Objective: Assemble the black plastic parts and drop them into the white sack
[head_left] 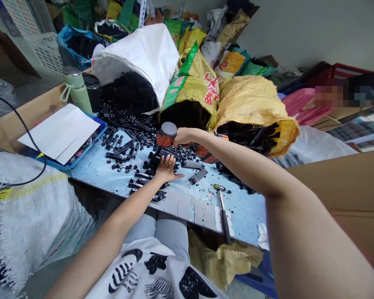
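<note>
Orange-and-black plastic power tool (pixel 166 139) is filling the clenched right hand (pixel 183 136), while the left hand (pixel 166 167), fingers spread, is resting on long black plastic parts (pixel 165 152) just nearside of the power tool, risking a jab if the power tool slips.

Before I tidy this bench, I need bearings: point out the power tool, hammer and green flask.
Power tool (pixel 166 138): head view, its orange housing.
Hammer (pixel 225 220): head view, its black handle.
Green flask (pixel 80 96): head view, its body.
</note>
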Available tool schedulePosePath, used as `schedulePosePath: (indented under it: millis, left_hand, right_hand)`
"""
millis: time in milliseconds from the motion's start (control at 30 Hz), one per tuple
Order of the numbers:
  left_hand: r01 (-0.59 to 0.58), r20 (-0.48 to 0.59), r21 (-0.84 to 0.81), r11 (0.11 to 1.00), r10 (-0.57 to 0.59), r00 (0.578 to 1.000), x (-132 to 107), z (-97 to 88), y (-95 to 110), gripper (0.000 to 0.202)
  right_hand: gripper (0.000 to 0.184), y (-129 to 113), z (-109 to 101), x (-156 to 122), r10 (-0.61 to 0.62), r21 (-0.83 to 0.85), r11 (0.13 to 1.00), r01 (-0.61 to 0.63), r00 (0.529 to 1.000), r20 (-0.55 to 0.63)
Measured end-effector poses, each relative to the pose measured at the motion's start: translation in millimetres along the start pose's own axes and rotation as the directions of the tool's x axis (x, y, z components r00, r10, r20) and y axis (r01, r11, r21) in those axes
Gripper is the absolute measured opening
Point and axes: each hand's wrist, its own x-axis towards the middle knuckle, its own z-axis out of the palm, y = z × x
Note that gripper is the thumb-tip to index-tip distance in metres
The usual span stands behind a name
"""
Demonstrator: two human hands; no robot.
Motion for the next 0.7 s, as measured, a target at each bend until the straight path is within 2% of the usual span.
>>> schedulePosePath:
  millis: [233, 400, 467, 600, 700]
  left_hand:
    - [-0.010, -0.037, -0.017, 1.000, 0.009, 0.999, -1, -5.6, 0, 0.098]
    - [0.009, -0.008, -0.006, 1.000, -0.009, 1.000, -7, -10.7, 4, 0.099]
    - [0.004, -0.012, -0.013, 1.000, -0.004, 1.000, -25, -10.9, 6, 0.098]
    - [-0.018, -0.027, -0.026, 0.999, 0.017, 0.999, -79, -5.7, 7, 0.100]
    - [-0.005, -0.021, -0.032, 0.999, 0.004, 1.000, -105, -3.3, 5, 0.102]
  right_hand:
    - [0.021, -10, 9, -1, -0.144, -0.084, 0.983, 0.160, 0.975, 0.168]
    - [0.022, -22, 17, -6, -0.150, -0.133, 0.977, 0.169, 0.979, 0.142]
    - [0.023, -25, 19, -17, -0.150, -0.161, 0.973, 0.167, 0.982, 0.114]
    - [0.027, -27, 24, -38, -0.221, -0.150, 0.963, 0.225, 0.974, 0.049]
    - [0.028, -31, 34, -40, -0.227, -0.101, 0.967, 0.234, 0.971, 0.069]
